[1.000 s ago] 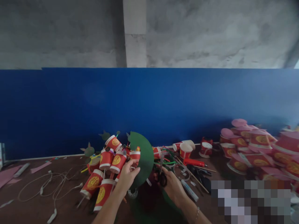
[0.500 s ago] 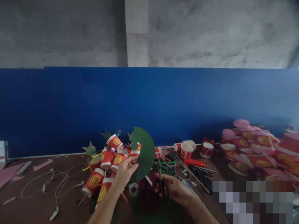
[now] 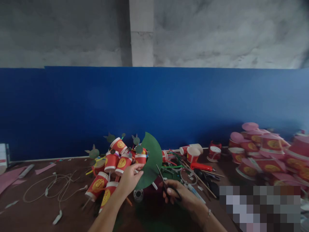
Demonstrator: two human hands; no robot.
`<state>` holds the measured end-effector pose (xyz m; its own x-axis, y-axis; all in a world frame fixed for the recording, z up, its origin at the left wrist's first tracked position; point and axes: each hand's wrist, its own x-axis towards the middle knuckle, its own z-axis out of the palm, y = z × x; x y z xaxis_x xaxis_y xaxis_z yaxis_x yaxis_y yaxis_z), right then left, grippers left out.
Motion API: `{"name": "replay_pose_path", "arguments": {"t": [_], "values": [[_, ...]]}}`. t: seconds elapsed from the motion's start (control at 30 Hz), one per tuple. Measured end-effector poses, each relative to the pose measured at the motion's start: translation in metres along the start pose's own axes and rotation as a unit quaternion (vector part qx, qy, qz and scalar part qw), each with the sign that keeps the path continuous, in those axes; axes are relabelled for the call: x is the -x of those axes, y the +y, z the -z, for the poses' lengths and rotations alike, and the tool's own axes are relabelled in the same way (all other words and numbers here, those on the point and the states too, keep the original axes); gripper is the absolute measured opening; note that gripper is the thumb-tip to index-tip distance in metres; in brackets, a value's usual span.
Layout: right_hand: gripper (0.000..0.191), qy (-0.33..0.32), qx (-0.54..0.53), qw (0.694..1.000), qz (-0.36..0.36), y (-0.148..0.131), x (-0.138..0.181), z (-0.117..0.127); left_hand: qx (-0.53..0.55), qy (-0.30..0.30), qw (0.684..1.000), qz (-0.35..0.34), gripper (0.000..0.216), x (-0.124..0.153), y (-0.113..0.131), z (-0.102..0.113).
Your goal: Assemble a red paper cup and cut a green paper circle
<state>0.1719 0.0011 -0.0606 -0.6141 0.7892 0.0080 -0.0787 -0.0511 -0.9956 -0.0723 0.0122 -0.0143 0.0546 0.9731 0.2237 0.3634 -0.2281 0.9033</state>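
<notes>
Two bare arms come up from the bottom of the picture. No sleeves show on them. The left hand (image 3: pixel 129 179) has nothing on it. Near the right hand (image 3: pixel 181 195), at the lower right, a thin shiny bracelet (image 3: pixel 208 213) circles the wrist.

Left of table: white cable (image 3: pixel 51 188), pink paper scraps (image 3: pixel 9 178)
Centre: red paper cups (image 3: pixel 113 164) heaped
Right: pink-lidded cups (image 3: pixel 263 151) piled
Behind: blue wall panel (image 3: pixel 154 106)

paper disc (image 3: pixel 151 161) between both hands, cups (image 3: pixel 113 166) left (on table (image 3: pixel 36 206)), scissors (image 3: pixel 164 183) right
</notes>
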Motion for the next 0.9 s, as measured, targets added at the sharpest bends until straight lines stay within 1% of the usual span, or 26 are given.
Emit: {"name": "replay_pose_path", "arguments": {"t": [0.17,0.4,0.67,0.8,0.9], "values": [[0.047,0.015,0.029,0.999,-0.004,-0.001,0.0,-0.002,-0.001,-0.019,1.0,-0.005,0.032,0.002,0.0,-0.002],[0.045,0.024,0.059,0.998,0.001,0.003,0.002,0.003,0.007,-0.02,1.0,-0.005,0.027,0.003,0.005,0.002],[0.046,0.045,0.081,0.996,0.001,-0.007,0.005,-0.001,0.025,-0.033,0.999,0.006,0.031,0.001,0.004,0.005],[0.047,0.055,0.068,0.996,-0.002,-0.008,0.008,0.0,0.024,-0.038,0.999,0.014,0.033,0.002,0.008,0.007],[0.044,0.051,0.061,0.997,-0.008,-0.006,0.008,0.001,0.02,-0.044,0.999,0.02,0.035,0.003,0.01,0.009]]}}
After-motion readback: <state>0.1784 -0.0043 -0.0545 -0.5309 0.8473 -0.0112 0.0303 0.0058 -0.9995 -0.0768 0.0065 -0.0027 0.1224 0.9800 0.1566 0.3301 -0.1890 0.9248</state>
